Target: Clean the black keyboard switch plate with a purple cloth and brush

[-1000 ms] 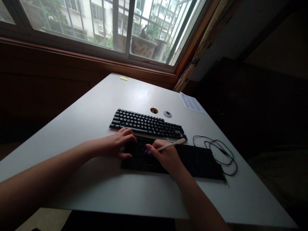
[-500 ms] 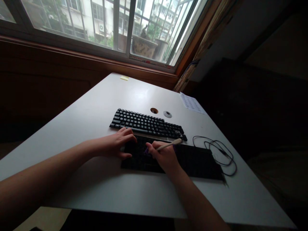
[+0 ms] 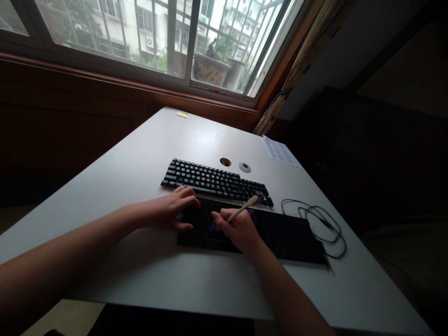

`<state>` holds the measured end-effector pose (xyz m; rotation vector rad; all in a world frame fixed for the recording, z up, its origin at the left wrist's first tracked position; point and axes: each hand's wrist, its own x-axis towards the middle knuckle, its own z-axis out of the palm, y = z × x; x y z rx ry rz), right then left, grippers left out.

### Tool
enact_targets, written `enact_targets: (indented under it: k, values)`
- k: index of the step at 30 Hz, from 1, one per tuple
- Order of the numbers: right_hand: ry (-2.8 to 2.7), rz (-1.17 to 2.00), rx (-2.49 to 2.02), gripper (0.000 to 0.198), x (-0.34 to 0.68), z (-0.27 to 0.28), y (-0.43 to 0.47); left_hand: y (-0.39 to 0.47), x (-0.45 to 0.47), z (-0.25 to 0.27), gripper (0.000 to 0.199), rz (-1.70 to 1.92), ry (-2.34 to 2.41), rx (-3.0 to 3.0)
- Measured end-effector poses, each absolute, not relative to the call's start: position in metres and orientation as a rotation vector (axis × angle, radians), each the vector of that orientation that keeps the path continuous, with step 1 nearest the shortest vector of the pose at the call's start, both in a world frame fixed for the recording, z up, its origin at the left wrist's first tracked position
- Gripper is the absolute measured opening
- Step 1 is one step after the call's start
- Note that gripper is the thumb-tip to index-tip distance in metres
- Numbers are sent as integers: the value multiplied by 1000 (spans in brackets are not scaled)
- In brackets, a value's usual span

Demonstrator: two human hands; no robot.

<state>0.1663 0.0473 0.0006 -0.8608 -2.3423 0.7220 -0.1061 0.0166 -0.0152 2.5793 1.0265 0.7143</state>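
On the table lies a long, flat black keyboard base (image 3: 290, 235), its surface too dark to make out in detail. My left hand (image 3: 178, 207) is at its left end, thumb and fingers pressed on it and spread apart. My right hand (image 3: 240, 228) is closed around a pale-handled tool (image 3: 243, 208) above the middle of the base. The thicker end of the handle points up and to the right. Purple material (image 3: 252, 214) shows on both sides of that hand; its lower part is hidden. Just behind the base sits a black keyboard section with keycaps (image 3: 215, 182).
A coiled black cable (image 3: 341, 233) lies to the right of the base. Farther back are a round hole (image 3: 225, 162) in the white table (image 3: 136, 154), a grey ring-shaped cover (image 3: 245, 167), printed paper (image 3: 280, 151) and a yellow note (image 3: 182, 114). A barred window stands behind.
The handle in my right hand has tilted more steeply, its thick end shifting left and up. More purple shows right of the hand. My left hand stays put on the base.
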Motion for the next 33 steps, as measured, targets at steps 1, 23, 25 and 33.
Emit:
enact_targets:
  k: [1,23,25,33]
  values:
    - [-2338,723,-864,50,166,1,47,17,-106,-16,48,719,1024,2580]
    - [-2213,724,-978,52,166,2,47,16,-106,-13,49,691,1024,2596]
    - [-2255,737,-956,52,166,1,47,15,-106,-12,48,694,1026,2591]
    - [-2257,741,-962,52,167,1,48,17,-106,-15,48,727,1018,2578]
